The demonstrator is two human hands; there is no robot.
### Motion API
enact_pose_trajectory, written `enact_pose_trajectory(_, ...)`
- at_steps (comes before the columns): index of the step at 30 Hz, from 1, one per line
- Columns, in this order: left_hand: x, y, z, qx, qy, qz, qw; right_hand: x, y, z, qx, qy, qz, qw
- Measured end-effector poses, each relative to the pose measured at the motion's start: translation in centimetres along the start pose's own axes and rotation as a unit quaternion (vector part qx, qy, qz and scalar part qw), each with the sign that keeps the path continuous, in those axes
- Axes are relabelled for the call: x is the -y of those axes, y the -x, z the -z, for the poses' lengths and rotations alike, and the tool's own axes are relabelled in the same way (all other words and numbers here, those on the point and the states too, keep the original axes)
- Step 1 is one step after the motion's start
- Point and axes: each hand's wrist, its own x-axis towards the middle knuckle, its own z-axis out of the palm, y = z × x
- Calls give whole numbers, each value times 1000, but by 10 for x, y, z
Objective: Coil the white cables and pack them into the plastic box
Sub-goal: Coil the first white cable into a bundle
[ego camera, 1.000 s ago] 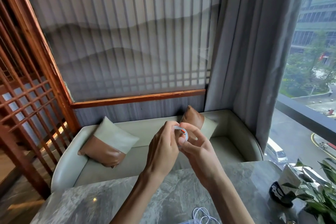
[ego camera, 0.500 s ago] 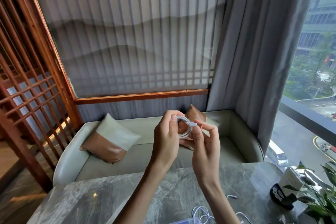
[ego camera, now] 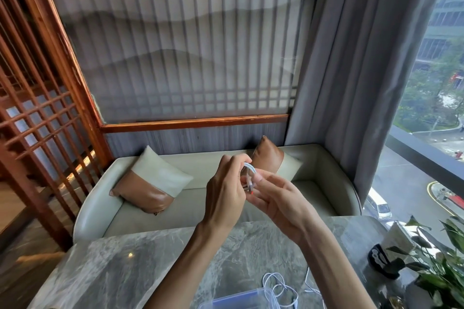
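A small coiled white cable [ego camera: 250, 172] is held up in the air between both hands, above the far edge of the marble table [ego camera: 120, 268]. My left hand [ego camera: 226, 195] grips the coil from the left, fingers curled over its top. My right hand [ego camera: 281, 198] pinches the cable's plug end, which shows a red tip, at the coil's lower side. More loose white cable [ego camera: 278, 286] lies on the table near the bottom edge. The clear plastic box [ego camera: 241, 300] sits at the bottom edge, only its rim in view.
A potted green plant [ego camera: 444, 258] and a dark holder with a white card [ego camera: 384, 258] stand at the table's right. Beyond the table is a pale sofa [ego camera: 190, 203] with two cushions, then a wood-framed screen, a grey curtain and a window.
The hands have come closer together around the coil; my right hand has turned palm-up and now pinches the plug end. The view has tilted down, showing more of the box and loose cable.
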Motion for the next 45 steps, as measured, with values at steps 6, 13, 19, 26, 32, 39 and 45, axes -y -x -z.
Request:
enact_pose_trajectory(6, 14, 6, -7, 27, 19, 24, 999, -1, -11, 8, 2, 112, -3, 994)
enact_pose_trajectory(13, 22, 2, -11, 112, 160, 133, 972, 7, -14, 28, -6, 243, 31, 969)
enact_pose_trajectory(19, 45, 8, -11, 172, 168, 231, 943, -15, -22, 49, -47, 275, 36, 960)
enact_pose_trajectory(26, 102, 63, -23, 239, 202, 381, 870, -74, -37, 83, -98, 207, -113, 967)
enact_pose_trajectory(32, 169, 195, -39, 263, 5, 538, 801, -181, -23, 127, -178, 173, -216, 944)
enact_pose_trajectory(39, 191, 341, -53, 337, -15, 656, 675, -321, 15, 158, -245, 185, -370, 877)
enact_pose_trajectory(45, 206, 368, -55, 267, 5, 673, 689, -398, -1, 155, -314, 177, -412, 837)
